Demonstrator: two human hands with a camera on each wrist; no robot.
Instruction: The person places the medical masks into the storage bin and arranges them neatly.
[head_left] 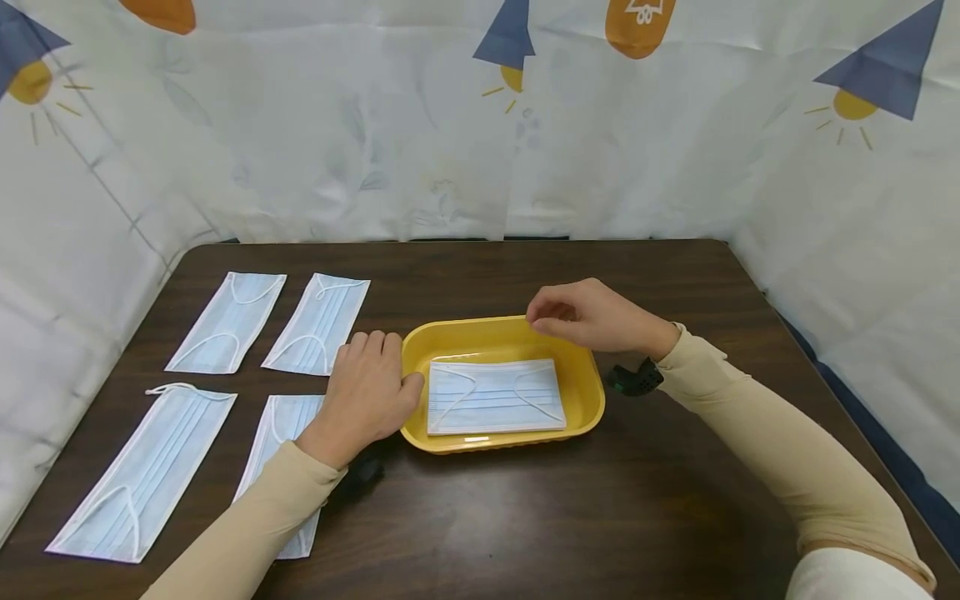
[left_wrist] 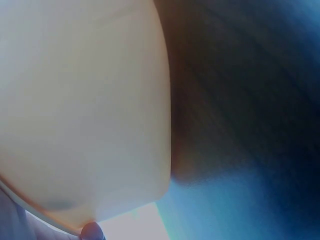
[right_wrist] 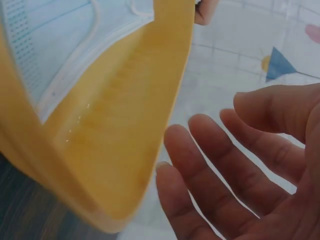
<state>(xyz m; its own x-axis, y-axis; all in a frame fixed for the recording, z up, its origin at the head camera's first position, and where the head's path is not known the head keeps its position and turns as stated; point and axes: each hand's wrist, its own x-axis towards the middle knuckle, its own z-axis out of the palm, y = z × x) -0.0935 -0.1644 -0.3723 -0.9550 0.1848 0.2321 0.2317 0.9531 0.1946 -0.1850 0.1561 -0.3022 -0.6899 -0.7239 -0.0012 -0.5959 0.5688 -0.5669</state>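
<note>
Left hand: you grip the left end of the tray, thumb by the rim and fingers bent along the outer side; the left wrist view shows a fingertip at the edge, the rest blurred or hidden.
Right hand: your fingers curve loosely, spread a little apart, and hold nothing; they are by the far right corner of the tray, and whether one touches the rim cannot be told.
Yellow tray: it sits on the table between your two hands, its long side running left to right.
Mask in the tray: it lies flat on the tray floor, pale blue, pleats lengthwise, white ear loops on top; its edge looks layered, but you cannot count how many lie there.
Masks on the table: four lie to your left in two rows, far left, far right, near left and near right, the last partly under your left forearm.
Table: dark brown, wood-grained.
Sleeves: beige, reaching your wrists.
Curtain: white, printed with blue and orange shapes, behind the table.
</note>
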